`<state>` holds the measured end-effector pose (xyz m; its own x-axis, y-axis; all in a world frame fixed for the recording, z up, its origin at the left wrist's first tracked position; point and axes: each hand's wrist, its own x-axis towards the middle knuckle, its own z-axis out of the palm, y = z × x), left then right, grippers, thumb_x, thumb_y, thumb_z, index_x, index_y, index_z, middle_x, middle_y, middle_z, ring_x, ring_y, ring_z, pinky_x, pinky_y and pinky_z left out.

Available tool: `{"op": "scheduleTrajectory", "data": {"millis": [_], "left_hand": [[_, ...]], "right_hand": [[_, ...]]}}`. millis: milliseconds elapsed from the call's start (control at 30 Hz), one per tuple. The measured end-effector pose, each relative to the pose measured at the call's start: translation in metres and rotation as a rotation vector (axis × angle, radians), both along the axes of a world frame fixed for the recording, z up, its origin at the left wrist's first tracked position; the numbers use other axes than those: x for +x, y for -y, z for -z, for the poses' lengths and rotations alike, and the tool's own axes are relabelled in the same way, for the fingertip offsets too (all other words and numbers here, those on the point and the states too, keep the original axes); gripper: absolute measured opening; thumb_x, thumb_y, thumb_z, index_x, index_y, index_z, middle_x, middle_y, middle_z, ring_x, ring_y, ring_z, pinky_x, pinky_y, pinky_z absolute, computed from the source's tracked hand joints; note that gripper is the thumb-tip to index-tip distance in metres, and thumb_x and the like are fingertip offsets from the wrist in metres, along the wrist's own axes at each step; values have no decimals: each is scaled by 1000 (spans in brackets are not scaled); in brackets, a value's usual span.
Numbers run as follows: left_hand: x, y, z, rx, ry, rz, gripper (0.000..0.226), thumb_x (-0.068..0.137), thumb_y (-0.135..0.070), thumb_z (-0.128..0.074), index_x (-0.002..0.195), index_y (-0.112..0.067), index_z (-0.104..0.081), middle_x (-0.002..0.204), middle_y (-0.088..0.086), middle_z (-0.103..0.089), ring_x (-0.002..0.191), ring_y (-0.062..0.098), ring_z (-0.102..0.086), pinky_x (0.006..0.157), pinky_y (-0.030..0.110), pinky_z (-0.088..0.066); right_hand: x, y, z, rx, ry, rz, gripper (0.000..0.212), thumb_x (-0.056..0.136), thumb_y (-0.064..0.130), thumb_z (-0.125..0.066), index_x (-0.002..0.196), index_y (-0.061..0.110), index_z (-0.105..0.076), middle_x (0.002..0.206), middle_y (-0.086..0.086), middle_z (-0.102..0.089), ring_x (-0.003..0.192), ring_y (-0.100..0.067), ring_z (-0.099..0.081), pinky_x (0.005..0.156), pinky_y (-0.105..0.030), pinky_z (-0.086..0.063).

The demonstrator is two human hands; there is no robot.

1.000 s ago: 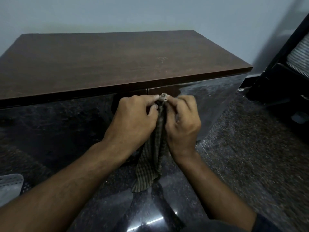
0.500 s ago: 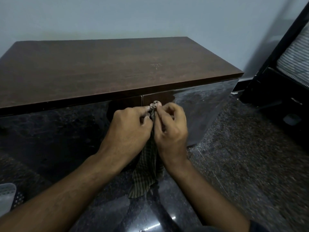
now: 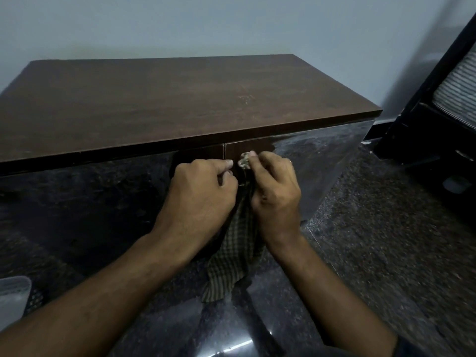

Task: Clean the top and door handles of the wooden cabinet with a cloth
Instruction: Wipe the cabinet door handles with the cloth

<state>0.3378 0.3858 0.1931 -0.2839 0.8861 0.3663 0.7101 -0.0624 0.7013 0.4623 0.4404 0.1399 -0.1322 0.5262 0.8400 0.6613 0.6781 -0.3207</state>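
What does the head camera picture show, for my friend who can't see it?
Two hands work a checked cloth at the top of a wooden cabinet's dark glossy doors, near the seam between them. The right hand pinches the cloth's bunched top against the door; the left hand is curled close beside it. The cloth's tail hangs down between the wrists.

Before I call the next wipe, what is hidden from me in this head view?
- Door handles: hidden behind the left hand and right hand.
- Cloth: its upper part is covered by both hands, apart from a bunched tip.
- Cabinet doors: glossy reflections mask any dirt.
- White thing, lower left: cut by the frame edge.
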Motion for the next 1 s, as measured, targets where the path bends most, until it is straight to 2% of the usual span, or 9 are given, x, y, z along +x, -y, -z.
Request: {"op": "scheduleTrajectory", "data": {"millis": [67,167,233,300,400,567,733,900,1000], "left_hand": [[-1,-1,-2,1,22,-6,25,89,-26,-61,111,-27,-72,75,-29,-61,64,-29,-50,50,-6,-34],[-1,-1,-3,9,15,-24,27,90,-26,-61,114,-25,-72,78,-25,-66,60,-29,-47,54,-8,-33],[0,2,-3,6,6,-5,28,90,-24,-61,117,-24,-70,70,-28,-59,57,-24,-50,51,-5,-35],[1,2,-3,-13,5,22,31,88,-20,-59,116,-25,-70,74,-24,-63,61,-18,-57,48,-2,-37],[-1,-2,-1,-51,16,23,35,86,-15,-57,117,-24,-70,94,-12,-73,72,-15,-58,59,-6,-36],[2,-2,8,-117,56,90,42,85,-15,-59,126,-22,-65,107,-9,-72,93,-5,-64,74,-3,-41],[0,-5,9,-94,113,86,43,86,-18,-58,129,-22,-63,109,-12,-71,95,-7,-65,77,5,-46],[-3,-1,12,-120,94,96,40,87,-13,-59,125,-20,-65,111,-10,-72,96,-10,-62,75,-6,-39],[-3,0,11,-121,78,87,38,87,-12,-61,124,-21,-67,106,-12,-72,91,-17,-56,70,-10,-33]], "right_hand": [[-7,3,-1,28,40,-69,24,93,-3,-60,114,-9,-70,106,-19,-68,91,-26,-57,79,-28,-49],[-1,-1,-3,8,-27,-52,20,91,-5,-64,109,-7,-72,102,-17,-70,87,-28,-61,79,-27,-50],[0,-1,-2,-17,-72,-26,21,89,-8,-67,110,-6,-73,99,-16,-70,85,-29,-61,76,-27,-50],[-5,3,0,-1,-38,-57,22,91,-8,-64,111,-7,-72,97,-16,-68,86,-28,-59,75,-28,-50],[-4,7,9,17,-25,-80,23,92,-8,-57,110,-8,-72,90,-17,-67,82,-29,-60,75,-30,-51],[3,20,24,-38,-115,-23,15,86,-11,-70,100,-9,-74,77,-15,-65,70,-26,-62,73,-21,-47],[-6,-1,6,15,-193,-28,11,88,-7,-70,98,-6,-76,79,-13,-66,73,-26,-63,71,-27,-53],[-3,15,27,-15,-276,-28,13,84,-10,-73,96,-6,-76,78,-12,-68,74,-20,-66,77,-18,-53],[-6,18,33,-191,-482,-1,11,81,-6,-76,90,-1,-75,81,-7,-69,75,-1,-61,72,-5,-46]]}}
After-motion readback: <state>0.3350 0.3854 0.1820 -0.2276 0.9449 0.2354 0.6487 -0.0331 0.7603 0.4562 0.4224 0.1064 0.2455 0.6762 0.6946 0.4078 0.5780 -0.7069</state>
